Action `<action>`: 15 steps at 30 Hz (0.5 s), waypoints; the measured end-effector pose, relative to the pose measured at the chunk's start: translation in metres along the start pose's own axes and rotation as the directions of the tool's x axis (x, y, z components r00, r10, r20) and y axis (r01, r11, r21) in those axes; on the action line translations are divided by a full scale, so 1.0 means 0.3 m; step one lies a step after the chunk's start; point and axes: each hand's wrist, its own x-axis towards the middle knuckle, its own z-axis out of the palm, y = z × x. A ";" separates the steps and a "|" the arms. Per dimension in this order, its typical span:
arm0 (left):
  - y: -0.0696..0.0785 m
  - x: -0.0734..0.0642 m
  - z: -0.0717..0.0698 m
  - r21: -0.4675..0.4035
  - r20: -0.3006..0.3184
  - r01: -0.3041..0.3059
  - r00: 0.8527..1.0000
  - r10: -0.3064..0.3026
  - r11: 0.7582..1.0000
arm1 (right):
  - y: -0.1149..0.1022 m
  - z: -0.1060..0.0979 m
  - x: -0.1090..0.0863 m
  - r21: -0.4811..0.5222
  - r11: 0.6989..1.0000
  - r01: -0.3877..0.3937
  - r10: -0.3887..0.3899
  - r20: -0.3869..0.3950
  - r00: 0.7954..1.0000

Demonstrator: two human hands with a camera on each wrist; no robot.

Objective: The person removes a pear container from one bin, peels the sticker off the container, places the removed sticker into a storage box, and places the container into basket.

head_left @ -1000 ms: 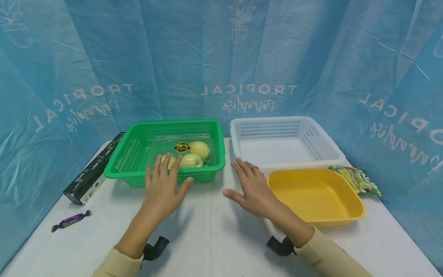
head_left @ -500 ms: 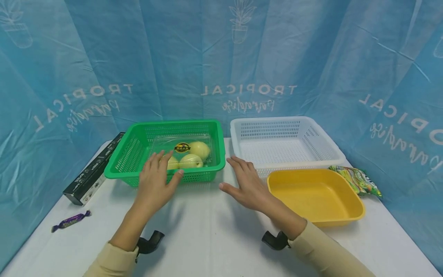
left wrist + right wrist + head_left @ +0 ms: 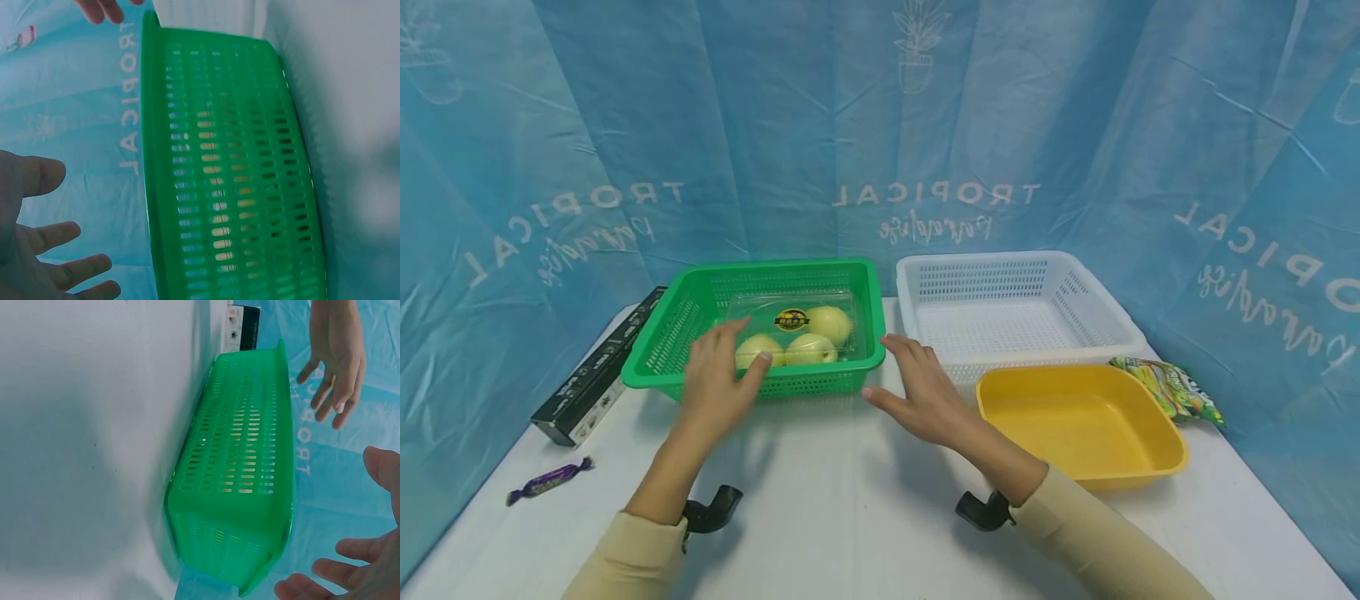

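A green plastic basket (image 3: 700, 383) stands at the back left of the table. Inside it lies a clear plastic box (image 3: 760, 304) with a black and gold sticker, holding 3 pale yellow-green round fruits (image 3: 828, 323). My left hand (image 3: 718, 383), fingers spread and holding nothing, hovers over the basket's front rim. Held above the table by the basket's right front corner, my right hand (image 3: 925, 396) has its fingers spread and nothing in them. In the right wrist view both hands show apart from the basket wall (image 3: 231, 437).
At the back right stands a white basket (image 3: 1000, 321), with a yellow tub (image 3: 1078, 421) in front. A green snack packet (image 3: 1172, 387) lies beside the tub. On the left are a long black box (image 3: 595, 375) and a purple wrapped candy (image 3: 550, 481). A blue curtain (image 3: 790, 125) hangs behind.
My left hand has moved left and slightly forward to the basket's front rim. My right hand has shifted a little left, toward the basket's right corner.
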 end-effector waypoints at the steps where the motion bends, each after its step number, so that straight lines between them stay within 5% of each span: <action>1: -0.006 0.004 -0.001 -0.003 -0.007 -0.004 1.000 0.004 1.000 | -0.001 0.002 0.003 0.003 1.000 -0.006 0.006 0.000 1.000; 15: -0.079 0.058 -0.018 -0.019 -0.006 0.048 0.999 -0.048 0.999 | 0.001 0.029 0.042 0.061 0.997 -0.055 0.055 0.012 0.998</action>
